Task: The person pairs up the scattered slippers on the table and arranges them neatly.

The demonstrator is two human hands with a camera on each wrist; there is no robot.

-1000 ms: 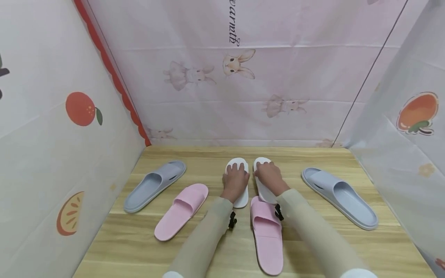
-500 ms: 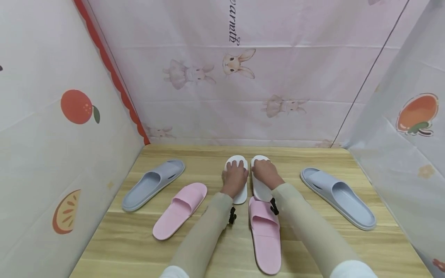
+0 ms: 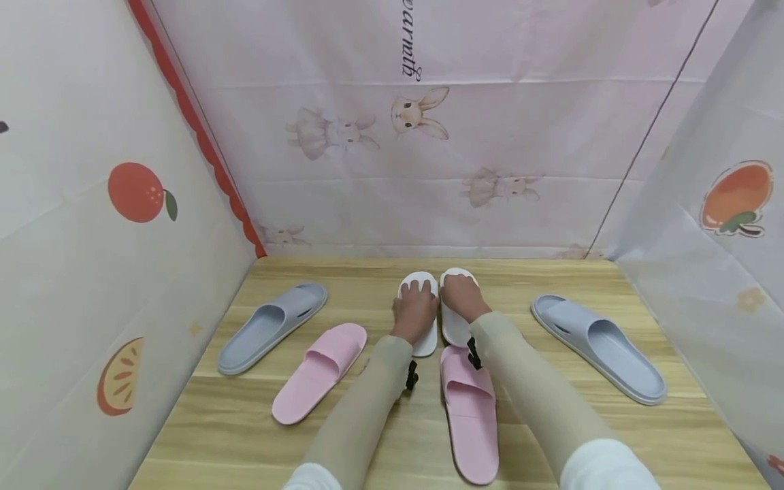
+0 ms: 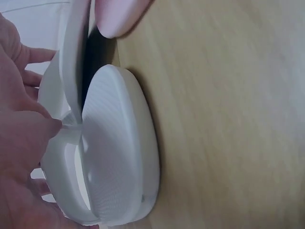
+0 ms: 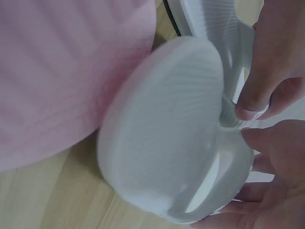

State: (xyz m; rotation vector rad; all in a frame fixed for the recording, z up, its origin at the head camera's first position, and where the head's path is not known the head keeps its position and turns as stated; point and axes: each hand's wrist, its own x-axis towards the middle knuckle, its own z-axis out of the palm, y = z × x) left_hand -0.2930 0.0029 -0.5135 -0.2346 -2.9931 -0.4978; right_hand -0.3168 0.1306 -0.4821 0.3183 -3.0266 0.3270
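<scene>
Head view shows both hands at the middle of the frame, each on one white slipper. Left hand curls over the strap of the left white slipper, thumb tucked at its edge; right hand grips the right white slipper the same way. Both slippers lie side by side on the wooden table, just above a pink slipper.

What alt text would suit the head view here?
Two hands grip a pair of white slippers side by side on a wooden table: left hand on the left white slipper, right hand on the right white slipper. Pink and grey slippers lie around them.
</scene>
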